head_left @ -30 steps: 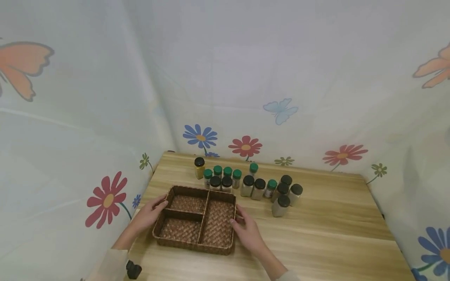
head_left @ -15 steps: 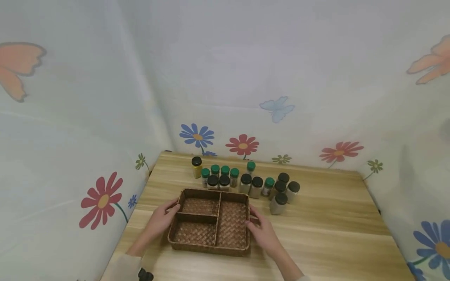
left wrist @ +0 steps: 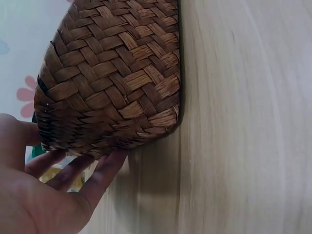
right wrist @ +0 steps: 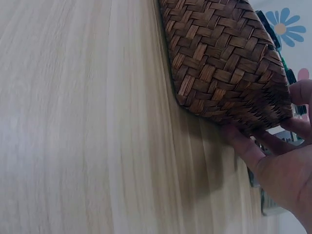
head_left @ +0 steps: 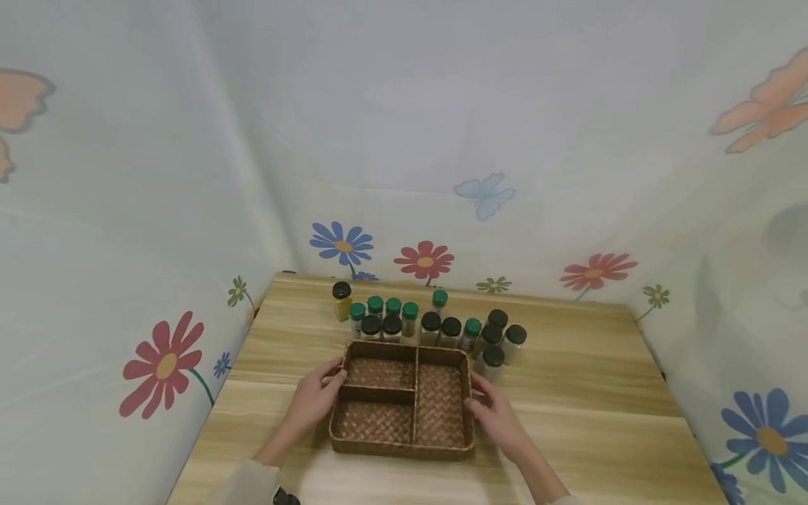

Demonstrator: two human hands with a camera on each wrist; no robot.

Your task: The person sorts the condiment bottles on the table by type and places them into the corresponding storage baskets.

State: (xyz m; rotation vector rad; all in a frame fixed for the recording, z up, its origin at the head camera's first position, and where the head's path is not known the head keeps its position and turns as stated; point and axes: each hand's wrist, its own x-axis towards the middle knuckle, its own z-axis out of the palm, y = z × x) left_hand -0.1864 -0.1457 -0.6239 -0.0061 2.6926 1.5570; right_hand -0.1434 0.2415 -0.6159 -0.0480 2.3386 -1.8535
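Observation:
A brown woven tray (head_left: 442, 403) with three compartments lies low over the wooden table in the head view, with nothing inside it. At its left end my left hand (head_left: 315, 398) grips the side, thumb by the rim and fingers against the outer wall. My right hand (head_left: 501, 419) holds the opposite end in the same manner. In the left wrist view, the fingertips (left wrist: 114, 158) press along the lower edge of the woven wall. The right wrist view shows fingers (right wrist: 243, 146) reaching to the tray's lower edge, thumb higher up.
Behind the tray stand several spice jars, some with green lids (head_left: 409, 310), others with black lids (head_left: 451, 327). A yellow jar (head_left: 342, 303) is at the back left. The wooden table (head_left: 587, 393) extends to the right. Flowered cloth walls (head_left: 536, 231) border it.
Both hands have moved the tray to the right across the table, bringing it in front of the right-hand jars. The head view has also shifted slightly. The grip stays the same.

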